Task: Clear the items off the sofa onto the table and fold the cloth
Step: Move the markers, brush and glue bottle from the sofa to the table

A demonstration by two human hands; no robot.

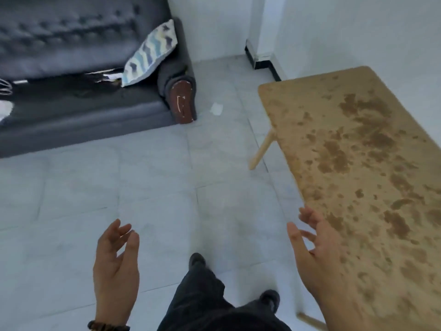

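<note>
Both the left hand (115, 266) and right hand (317, 256) were empty, fingers spread, ready to collect. The pillow (150, 52) leaned on the far-left sofa (83, 111); the surface (358, 163) stood right.

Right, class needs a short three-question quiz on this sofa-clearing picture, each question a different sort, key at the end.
1. True or false: the patterned cushion leans at the sofa's armrest end.
2. Which holds something: (a) left hand, (b) right hand, (c) neither?
3. Fill in: the wooden table top carries ____ items.

Key: 1 true; 2 c, both are open and empty; 3 no.
</note>
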